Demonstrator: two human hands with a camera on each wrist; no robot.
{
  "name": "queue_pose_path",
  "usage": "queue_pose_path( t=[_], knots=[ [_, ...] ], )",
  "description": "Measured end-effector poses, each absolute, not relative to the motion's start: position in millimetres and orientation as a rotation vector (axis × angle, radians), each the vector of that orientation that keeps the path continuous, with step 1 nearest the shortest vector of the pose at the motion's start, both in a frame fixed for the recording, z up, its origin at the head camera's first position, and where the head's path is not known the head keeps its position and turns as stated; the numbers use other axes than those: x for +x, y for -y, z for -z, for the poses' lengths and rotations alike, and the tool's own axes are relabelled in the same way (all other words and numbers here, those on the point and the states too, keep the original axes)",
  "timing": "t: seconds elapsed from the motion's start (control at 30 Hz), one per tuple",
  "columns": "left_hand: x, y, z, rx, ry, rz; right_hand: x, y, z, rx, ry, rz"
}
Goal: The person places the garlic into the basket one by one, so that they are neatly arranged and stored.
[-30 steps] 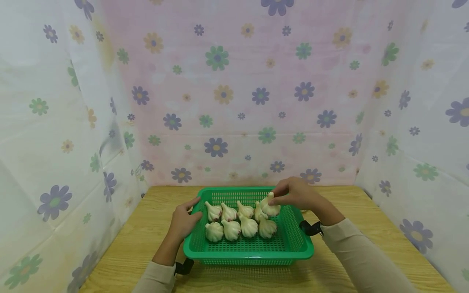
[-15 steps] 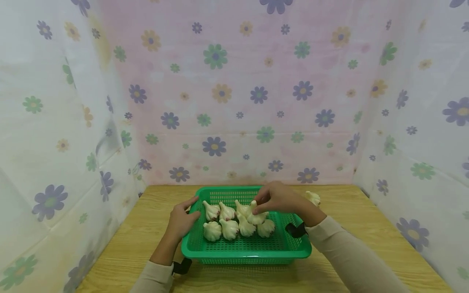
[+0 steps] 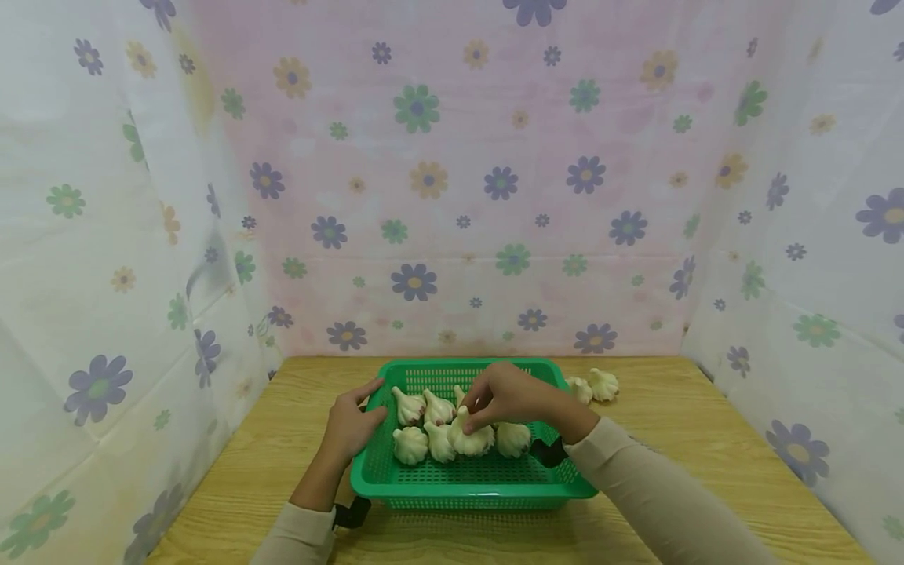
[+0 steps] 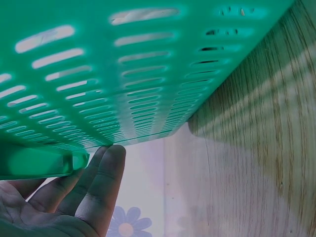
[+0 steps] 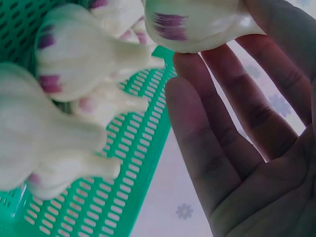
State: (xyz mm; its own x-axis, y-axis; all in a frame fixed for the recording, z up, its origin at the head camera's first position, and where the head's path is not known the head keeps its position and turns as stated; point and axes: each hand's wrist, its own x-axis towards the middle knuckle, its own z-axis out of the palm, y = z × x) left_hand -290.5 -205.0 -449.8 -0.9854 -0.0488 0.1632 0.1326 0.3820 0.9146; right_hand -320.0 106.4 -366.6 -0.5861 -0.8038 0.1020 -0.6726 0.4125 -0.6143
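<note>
In the head view a green slotted plastic basket (image 3: 473, 491) holds several garlic bulbs (image 3: 411, 445), roughly in two rows. My left hand (image 3: 351, 428) grips the basket's left rim, thumb on top; in the left wrist view its fingers (image 4: 101, 192) reach beneath the rim to the outer wall. Over the front row, my right hand (image 3: 510, 399) pinches one garlic bulb (image 3: 472, 441) near its stem. The right wrist view shows that held bulb (image 5: 197, 29) with purple streaks, beside other bulbs (image 5: 74, 54). My right hand hides part of the back row.
Behind the basket's right side, loose garlic bulbs (image 3: 603, 384) lie on the wooden table (image 3: 692, 439). Flower-printed cloth (image 3: 466, 196) hangs at the back and both sides. Dark wrist mounts (image 3: 351, 514) sit by both cuffs.
My right hand has moved left and toward the front of the basket with the pinched garlic bulb. Loose bulbs behind the right arm have come into view. My left hand stays on the rim.
</note>
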Motion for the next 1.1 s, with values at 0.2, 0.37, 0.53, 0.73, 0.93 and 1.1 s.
queue_pose_path(
  t=[0.2,0.37,0.53,0.73,0.93,1.1],
  knots=[
    [-289.8,205.6,449.1,-0.079,2.48,1.651,-317.3,-91.9,370.5,-1.31,-2.415,0.914],
    [-289.4,206.0,448.6,-0.082,2.487,1.642,-315.3,-79.4,375.1,-1.299,-2.374,0.93],
    [-289.4,205.8,448.4,-0.082,2.486,1.65,-315.2,-66.2,380.0,-1.301,-2.365,0.913],
    [-290.8,205.7,449.3,-0.082,2.487,1.639,-316.5,-50.1,385.4,-1.328,-2.397,0.815],
    [-291.0,205.1,448.3,-0.068,2.486,1.629,-316.9,-35.7,390.7,-1.447,-2.392,0.701],
    [-290.4,205.3,448.0,-0.065,2.487,1.628,-317.3,-25.3,397.3,-1.483,-2.406,0.607]
  ],
)
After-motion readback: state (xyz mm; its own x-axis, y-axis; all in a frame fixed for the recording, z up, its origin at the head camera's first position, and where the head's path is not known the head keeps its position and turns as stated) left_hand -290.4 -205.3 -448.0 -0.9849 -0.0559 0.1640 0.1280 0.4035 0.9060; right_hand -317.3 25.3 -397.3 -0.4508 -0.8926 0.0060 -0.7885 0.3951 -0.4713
